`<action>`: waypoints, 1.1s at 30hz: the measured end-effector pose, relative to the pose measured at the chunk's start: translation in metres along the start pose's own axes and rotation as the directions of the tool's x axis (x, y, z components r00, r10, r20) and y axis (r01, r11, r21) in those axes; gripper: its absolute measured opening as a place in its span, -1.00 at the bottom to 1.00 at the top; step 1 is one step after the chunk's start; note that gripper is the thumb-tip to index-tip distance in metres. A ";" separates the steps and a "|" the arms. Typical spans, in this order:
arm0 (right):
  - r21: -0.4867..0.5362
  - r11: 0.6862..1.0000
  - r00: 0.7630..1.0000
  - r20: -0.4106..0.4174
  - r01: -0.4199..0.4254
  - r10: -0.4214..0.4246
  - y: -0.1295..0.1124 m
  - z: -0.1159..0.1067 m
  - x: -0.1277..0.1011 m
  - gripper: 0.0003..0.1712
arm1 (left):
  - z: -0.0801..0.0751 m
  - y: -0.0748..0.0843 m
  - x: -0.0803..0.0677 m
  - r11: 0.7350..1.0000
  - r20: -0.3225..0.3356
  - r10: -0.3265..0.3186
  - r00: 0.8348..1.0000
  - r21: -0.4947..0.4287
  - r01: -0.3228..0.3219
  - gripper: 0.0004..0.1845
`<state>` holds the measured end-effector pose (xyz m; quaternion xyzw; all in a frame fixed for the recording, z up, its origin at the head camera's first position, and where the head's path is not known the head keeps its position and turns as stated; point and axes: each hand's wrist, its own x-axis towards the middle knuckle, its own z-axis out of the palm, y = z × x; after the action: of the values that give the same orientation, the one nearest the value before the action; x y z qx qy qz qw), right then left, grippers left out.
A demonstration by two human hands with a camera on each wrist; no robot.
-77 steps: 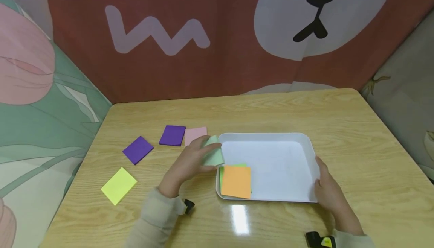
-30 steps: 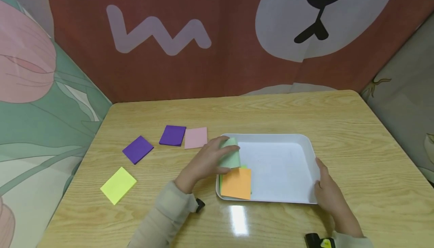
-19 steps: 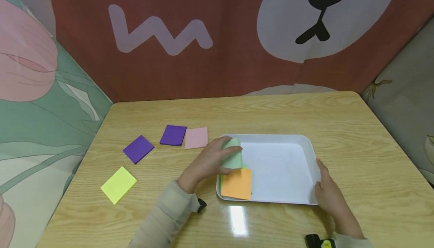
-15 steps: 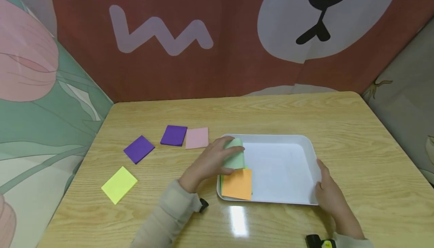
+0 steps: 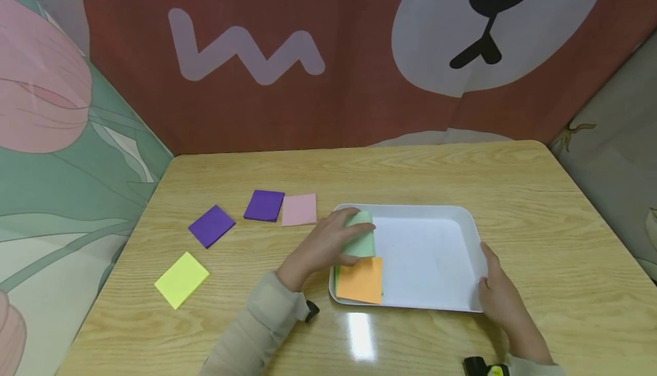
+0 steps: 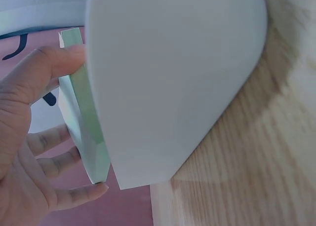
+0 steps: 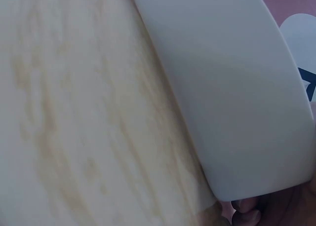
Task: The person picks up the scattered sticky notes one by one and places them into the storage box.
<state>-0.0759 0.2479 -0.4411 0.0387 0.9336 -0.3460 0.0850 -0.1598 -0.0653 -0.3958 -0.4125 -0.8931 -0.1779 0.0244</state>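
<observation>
My left hand pinches a pale green sticky-note pad just inside the left end of the white tray. Thumb and fingers clamp the green pad by its edges, close to the tray wall. An orange pad lies in the tray's near left corner on a bright green one whose edge peeks out. My right hand holds the tray's right rim, thumb along the edge. A fingertip shows under the tray wall.
Two purple pads, a pink pad and a yellow pad lie on the wooden table left of the tray. Patterned cloth walls enclose the table on three sides.
My left hand has carried the pale green pad rightward, from the tray's left rim to inside the tray beyond the orange pad. The right hand has stayed on the rim.
</observation>
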 end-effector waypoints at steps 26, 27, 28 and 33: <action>0.008 1.000 1.000 -0.010 0.008 -0.008 0.000 0.001 0.000 -0.33 | 0.012 -0.006 0.016 0.999 0.081 -0.037 0.996 0.029 0.035 -0.35; 0.007 1.000 1.000 -0.013 0.008 -0.007 0.000 0.001 0.000 -0.32 | 0.012 -0.006 0.017 0.999 0.085 -0.037 0.996 0.033 0.035 -0.35; 0.004 1.000 1.000 -0.011 0.005 -0.005 0.000 0.001 0.000 -0.32 | 0.013 -0.007 0.017 0.999 0.090 -0.038 0.995 0.038 0.034 -0.34; 0.001 1.000 1.000 -0.008 0.001 -0.001 0.001 0.001 0.001 -0.32 | 0.015 -0.008 0.021 0.998 0.118 -0.039 0.992 0.054 0.033 -0.34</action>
<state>-0.0767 0.2478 -0.4429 0.0396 0.9338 -0.3462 0.0811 -0.1776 -0.0496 -0.4083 -0.4053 -0.9046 -0.1303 -0.0216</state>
